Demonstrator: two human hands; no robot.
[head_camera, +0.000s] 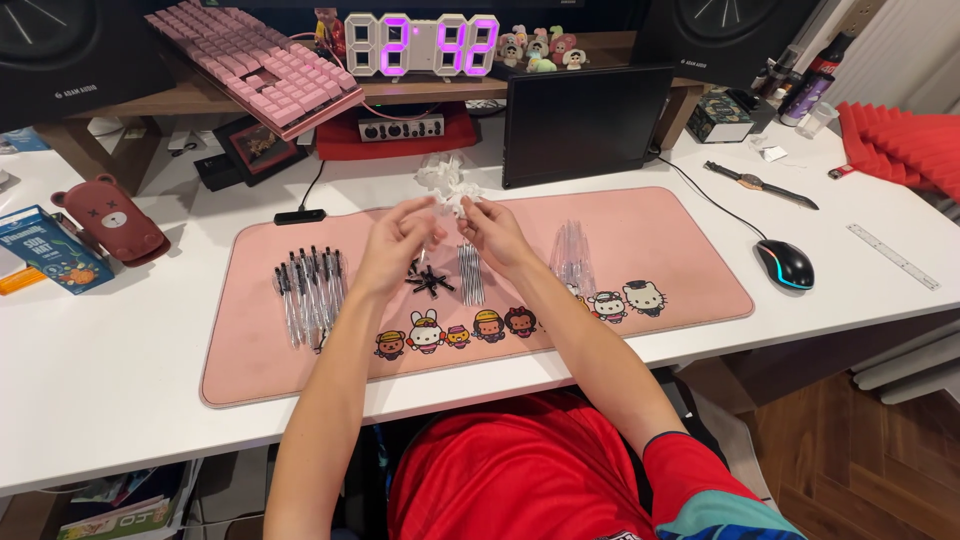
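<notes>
I see a small clear plastic piece (449, 203) pinched between both hands, held above the middle of the pink rectangular desk mat (640, 215) with cartoon animals along its near edge. My left hand (397, 240) has its grip narrow, fingertips closed on the piece from the left; my right hand (493, 235) does the same from the right, fingers curled tight. The two hands are nearly touching. What exactly the piece is, I cannot tell; it is too small.

Directly below the hands lie a cluster of small black parts (430, 281) and a bundle of thin ink refills (470, 273). To the left rests a row of clear-barrelled pens (310, 293); to the right, a pile of clear empty pen barrels (572, 257). Behind the hands is a heap of crumpled clear wrappers (446, 176).

The white desk (110, 370) has open room left of the mat. To the right, a black mouse with coloured light (785, 264) sits near the mat's edge.
</notes>
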